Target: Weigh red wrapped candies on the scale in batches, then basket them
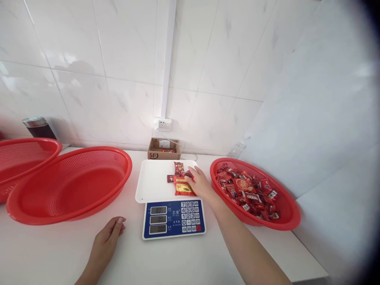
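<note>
White tabletop (pixel 130 257), red packets (pixel 180 187) partly under right hand (pixel 199 183)

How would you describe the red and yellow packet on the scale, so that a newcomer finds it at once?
Find the blue electronic scale between two red plastic baskets. On its white rectangular tray, look towards the near right corner. The glossy red packet there has a large yellow panel, unlike its darker red neighbours.
</note>
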`<action>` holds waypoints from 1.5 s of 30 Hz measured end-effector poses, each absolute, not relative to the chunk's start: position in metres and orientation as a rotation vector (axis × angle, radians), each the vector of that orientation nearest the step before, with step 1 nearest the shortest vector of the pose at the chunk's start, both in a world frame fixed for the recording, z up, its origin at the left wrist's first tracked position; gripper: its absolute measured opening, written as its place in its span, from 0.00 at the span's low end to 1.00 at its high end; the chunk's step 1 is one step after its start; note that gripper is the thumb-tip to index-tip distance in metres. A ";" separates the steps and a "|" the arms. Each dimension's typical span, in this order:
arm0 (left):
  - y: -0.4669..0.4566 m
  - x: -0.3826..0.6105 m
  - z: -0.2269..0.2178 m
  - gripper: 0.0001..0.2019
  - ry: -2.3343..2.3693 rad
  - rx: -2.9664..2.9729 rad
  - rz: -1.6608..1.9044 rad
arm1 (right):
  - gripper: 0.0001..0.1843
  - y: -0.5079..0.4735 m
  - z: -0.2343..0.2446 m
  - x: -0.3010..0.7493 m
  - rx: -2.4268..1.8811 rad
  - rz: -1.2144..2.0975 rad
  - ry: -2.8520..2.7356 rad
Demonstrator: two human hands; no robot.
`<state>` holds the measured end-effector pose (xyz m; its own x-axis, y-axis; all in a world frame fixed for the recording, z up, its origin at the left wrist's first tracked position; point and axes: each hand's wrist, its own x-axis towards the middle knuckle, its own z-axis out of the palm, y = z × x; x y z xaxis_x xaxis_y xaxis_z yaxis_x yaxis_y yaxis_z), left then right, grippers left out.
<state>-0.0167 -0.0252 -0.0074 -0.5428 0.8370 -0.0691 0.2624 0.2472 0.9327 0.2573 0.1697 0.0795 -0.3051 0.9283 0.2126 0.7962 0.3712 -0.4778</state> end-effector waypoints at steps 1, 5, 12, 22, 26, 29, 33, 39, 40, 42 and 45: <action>-0.025 -0.017 -0.007 0.25 1.949 0.999 1.291 | 0.31 0.170 0.078 0.251 -1.489 0.416 -2.227; -0.026 -0.016 -0.006 0.25 1.947 0.991 1.290 | 0.33 0.174 0.076 0.224 -1.484 0.497 -2.425; -0.026 -0.014 -0.002 0.26 1.968 1.005 1.279 | 0.30 0.176 0.084 0.196 -1.351 0.495 -2.481; -0.026 -0.016 -0.007 0.22 1.937 1.069 1.271 | 0.30 0.130 0.098 0.325 -1.495 0.155 -2.116; -0.025 -0.015 -0.008 0.22 1.934 1.070 1.268 | 0.29 0.101 0.076 0.379 -1.768 0.018 -2.076; -0.025 -0.014 -0.009 0.21 1.954 1.071 1.257 | 0.25 0.090 0.059 0.392 -1.893 -0.089 -2.092; -0.026 -0.013 -0.009 0.20 1.993 1.079 1.246 | 0.24 0.087 0.047 0.389 -1.885 -0.314 -2.114; -0.028 -0.008 -0.004 0.21 2.035 1.089 1.220 | 0.23 0.086 0.048 0.383 -1.895 -0.450 -2.064; -0.029 -0.007 -0.002 0.21 2.040 1.095 1.232 | 0.23 0.085 0.049 0.382 -1.905 -0.454 -2.064; -0.032 -0.004 0.004 0.21 2.075 1.122 1.265 | 0.23 0.085 0.050 0.382 -1.923 -0.458 -2.070; -0.034 0.005 0.022 0.19 2.172 1.258 1.313 | 0.22 0.085 0.050 0.381 -1.904 -0.462 -2.097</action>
<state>0.0055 -0.0340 0.0221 -0.5679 0.8055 0.1690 0.5239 0.1955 0.8290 0.3813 0.0852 0.0502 -0.0991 0.9084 0.4061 0.9950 0.0849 0.0529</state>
